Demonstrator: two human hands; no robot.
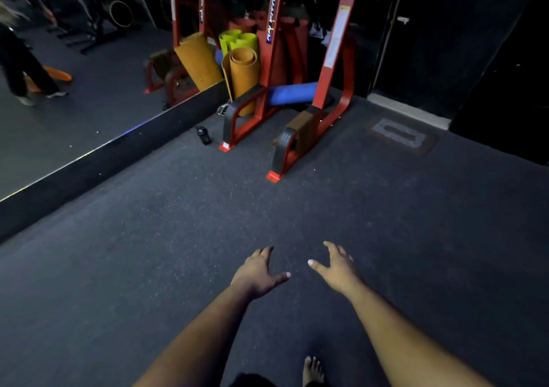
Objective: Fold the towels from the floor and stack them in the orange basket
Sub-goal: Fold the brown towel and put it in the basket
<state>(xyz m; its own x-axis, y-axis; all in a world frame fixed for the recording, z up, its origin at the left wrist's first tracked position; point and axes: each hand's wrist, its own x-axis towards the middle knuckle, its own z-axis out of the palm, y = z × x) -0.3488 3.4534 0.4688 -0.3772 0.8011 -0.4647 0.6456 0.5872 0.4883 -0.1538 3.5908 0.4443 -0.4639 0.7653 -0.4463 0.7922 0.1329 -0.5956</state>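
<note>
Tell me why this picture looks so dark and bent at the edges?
Head view: dim room, so the upper right is nearly black; the wide-angle lens bows the red rack and mirror edge outward; the mirror reflection at far left is smeared with motion blur; both open hands, left hand and right hand, and the speckled floor are fairly sharp.

Dim room, wide-angle bending at edges, soft blur top left

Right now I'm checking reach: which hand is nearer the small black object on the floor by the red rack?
Left. The left hand hovers below the small black object, slightly to its right; the right hand is farther right, more under the red rack.
</note>
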